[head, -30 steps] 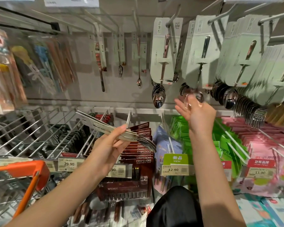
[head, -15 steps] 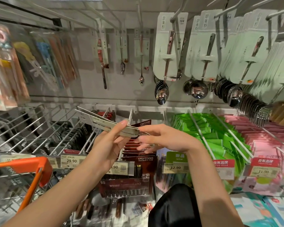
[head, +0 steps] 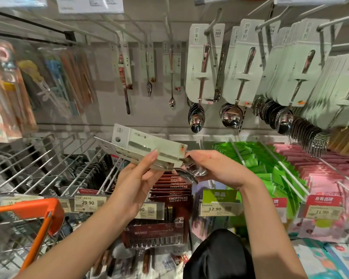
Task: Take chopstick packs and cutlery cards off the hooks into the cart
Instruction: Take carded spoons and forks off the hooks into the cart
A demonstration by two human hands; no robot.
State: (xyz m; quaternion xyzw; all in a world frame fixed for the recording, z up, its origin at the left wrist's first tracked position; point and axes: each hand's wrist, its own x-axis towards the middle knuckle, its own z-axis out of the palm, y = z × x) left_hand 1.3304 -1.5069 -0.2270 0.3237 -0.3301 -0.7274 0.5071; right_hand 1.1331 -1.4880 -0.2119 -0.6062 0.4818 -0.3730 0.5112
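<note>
A small stack of pale green cutlery cards (head: 147,151) lies nearly flat in mid-air in front of the display, off the hooks and not yet in the cart, with spoon bowls poking out at its right end. The left hand (head: 136,182) holds the stack from below, thumb pressed on the top card and fingers curled under it; the right hand (head: 216,168) is curled round the spoon end of the same stack, seemingly adding or squaring up a card, though its fingertips are hidden behind the metal. Judging by this, the job is only partly done: a few cards are gathered in hand, but the orange-rimmed cart (head: 28,208) at lower left is mostly out of view and what it holds cannot be told. Plenty seems left. Above and to the right, thick rows of hanging spoon cards (head: 205,63) and fork cards (head: 334,81) fill their hooks, while the sparse hooks (head: 147,63) at the back carry only single pieces. Below the hands, dark red chopstick packs (head: 178,193) sit in a full row, with green packs (head: 256,164) and pink packs (head: 320,170) beside them. The wire pegs (head: 48,164) at left look largely bare.
</note>
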